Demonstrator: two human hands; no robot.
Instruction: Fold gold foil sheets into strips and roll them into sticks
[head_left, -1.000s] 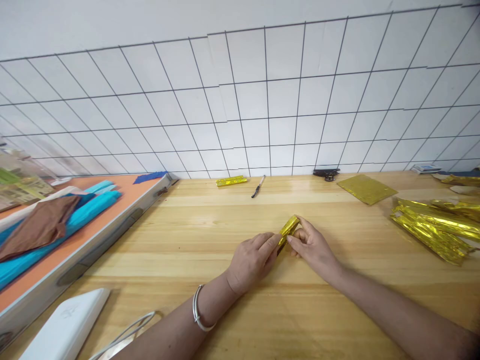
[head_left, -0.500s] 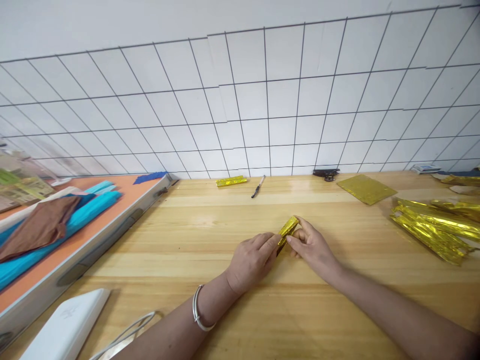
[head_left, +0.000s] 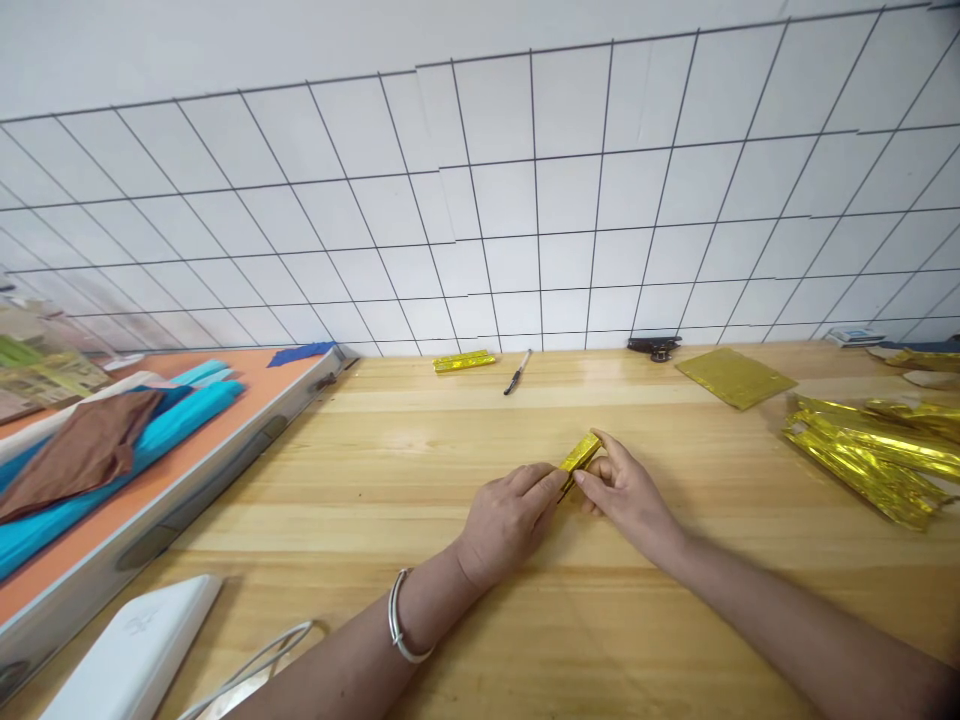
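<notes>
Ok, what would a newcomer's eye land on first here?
Probably the shiny gold foil strip held between the left hand and right hand, near the centre. Next, the crinkled gold foil heap at the right edge, and the turquoise roll on the orange surface at left.

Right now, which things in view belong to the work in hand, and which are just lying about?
Work in hand:
gold strip, held by the left hand and right hand
probably, by matching colour: small gold bundle, gold sheet, crumpled gold foil

Apparently lying about:
pen
white slab
brown cloth
black object
</notes>
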